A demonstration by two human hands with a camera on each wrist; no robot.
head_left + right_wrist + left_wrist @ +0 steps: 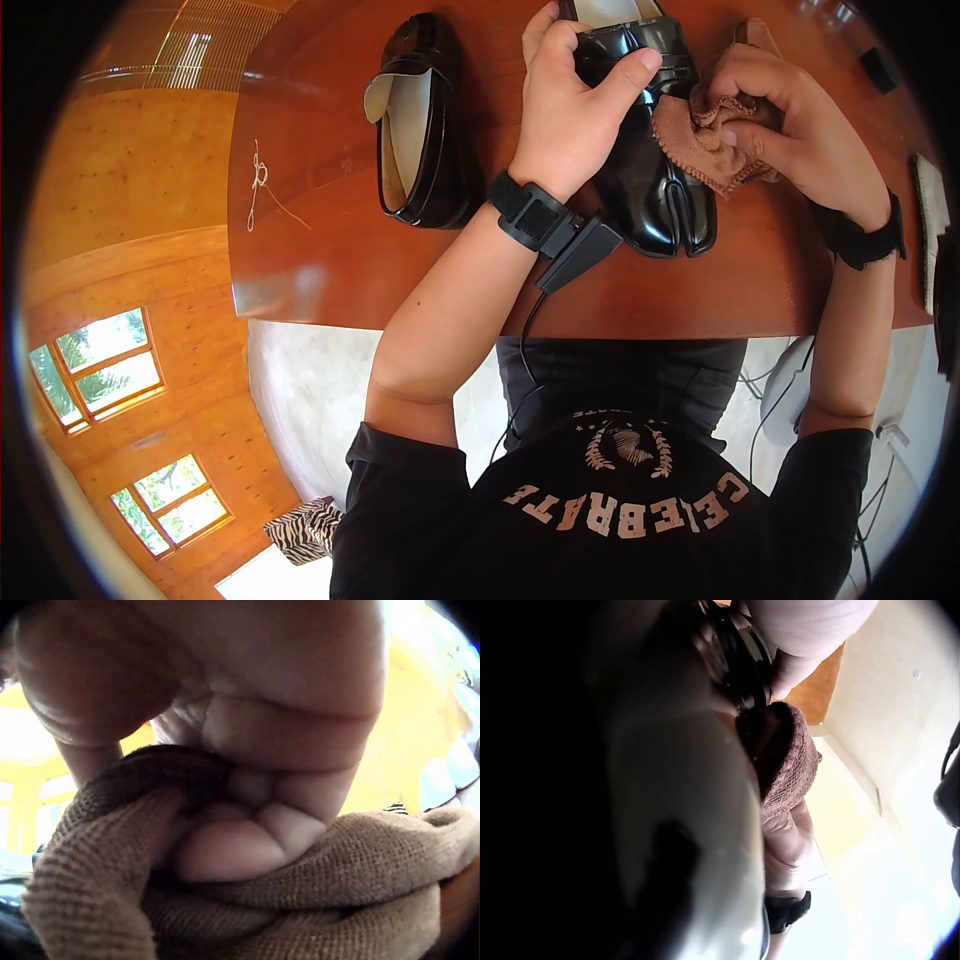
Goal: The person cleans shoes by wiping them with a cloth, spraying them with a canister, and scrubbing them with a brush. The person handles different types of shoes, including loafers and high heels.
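Observation:
A glossy black split-toe loafer (pixel 640 205) lies at the top middle of the head view, its toe pointing toward the person. My left hand (pixel 575 115) grips it near the opening, thumb over the strap. Bunched in my right hand (pixel 815 130) is a brown cloth (pixel 695 150) with a stitched edge, up against the shoe's side. The right wrist view shows curled fingers (pixel 232 851) sunk into the cloth's folds. In the left wrist view the cloth (pixel 791 765) sits beside the dark shoe. The matching loafer (pixel 445 150) stands to the left, its pale lining showing.
The wooden table (pixel 320 270) has a rounded left end. A thin white string (pixel 260 180) lies on it at the left. A white-bristled brush-like object (pixel 932 230) is at the right edge, with a small black object (pixel 880 70) farther back.

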